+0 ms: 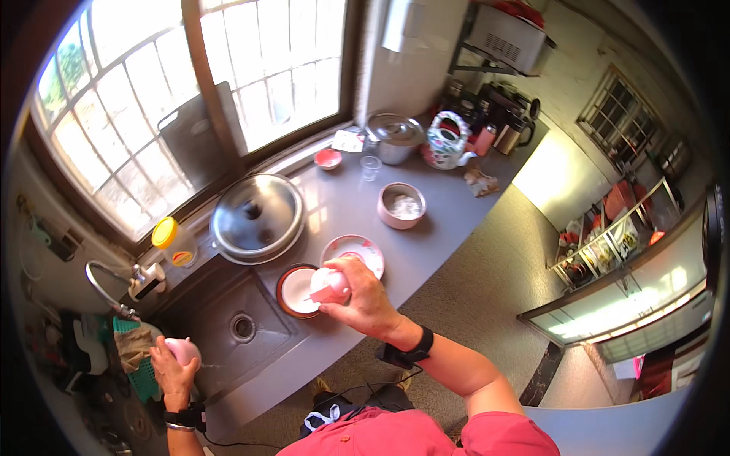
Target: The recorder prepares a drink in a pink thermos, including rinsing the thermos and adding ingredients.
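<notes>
My right hand [365,299] grips a pink object [335,285] with a rounded end, tilted over a white bowl [297,290] with a brown rim at the sink's edge. What the pink object is, I cannot tell. At the left end of the sink, my left hand [171,367] is closed round a smooth pink rounded piece [183,350], close to a green plastic basket [141,379] with a tan cloth [132,346]. Beyond the right hand lies a white plate [365,251] with a red pattern. A pink bowl [401,221] holding white contents stands further along the counter.
The metal sink [268,319] has a drain and a curved faucet [94,273]. A large lidded pan [256,216] and a yellow-lidded jar [177,242] stand by the window. A lidded steel pot [393,151], a clear cup [370,169], a small red bowl [328,159] and a floral kettle [446,145] stand further back.
</notes>
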Action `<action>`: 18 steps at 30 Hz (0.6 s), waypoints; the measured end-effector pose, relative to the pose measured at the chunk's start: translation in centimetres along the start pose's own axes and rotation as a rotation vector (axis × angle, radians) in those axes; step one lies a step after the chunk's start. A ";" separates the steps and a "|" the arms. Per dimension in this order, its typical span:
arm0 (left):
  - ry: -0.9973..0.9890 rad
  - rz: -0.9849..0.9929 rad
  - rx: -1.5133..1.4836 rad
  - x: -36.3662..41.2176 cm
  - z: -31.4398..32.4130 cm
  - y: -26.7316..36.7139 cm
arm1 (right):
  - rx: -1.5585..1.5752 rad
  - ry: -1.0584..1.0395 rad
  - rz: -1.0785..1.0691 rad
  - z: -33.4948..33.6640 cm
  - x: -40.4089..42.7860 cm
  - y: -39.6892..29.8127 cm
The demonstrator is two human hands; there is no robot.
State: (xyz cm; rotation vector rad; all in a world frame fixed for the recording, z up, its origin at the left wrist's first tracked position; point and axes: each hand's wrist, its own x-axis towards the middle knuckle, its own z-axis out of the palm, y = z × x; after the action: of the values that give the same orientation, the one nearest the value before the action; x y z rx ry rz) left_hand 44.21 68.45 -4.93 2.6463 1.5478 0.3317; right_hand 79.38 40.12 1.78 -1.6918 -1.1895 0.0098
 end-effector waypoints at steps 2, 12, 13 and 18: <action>0.018 -0.025 0.109 -0.3 -0.6 2.5 | 0.016 0.030 0.134 -5.3 -2.6 1.6; -0.045 -0.317 -1.402 -4.4 -2.3 18.2 | 0.477 0.528 0.692 -33.7 -17.9 13.1; -0.193 -0.229 -1.641 -5.4 -2.8 22.1 | 0.462 0.628 0.717 -36.2 -19.8 14.7; -0.720 -0.129 -2.216 -7.6 0.4 40.6 | 0.852 0.792 0.771 -45.2 -25.4 19.6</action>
State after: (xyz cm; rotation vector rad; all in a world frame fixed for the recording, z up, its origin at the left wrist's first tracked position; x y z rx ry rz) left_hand 75.43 41.77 -0.06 0.6534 0.2863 0.4860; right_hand 103.03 -9.72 -3.47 -1.0866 0.1247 0.2574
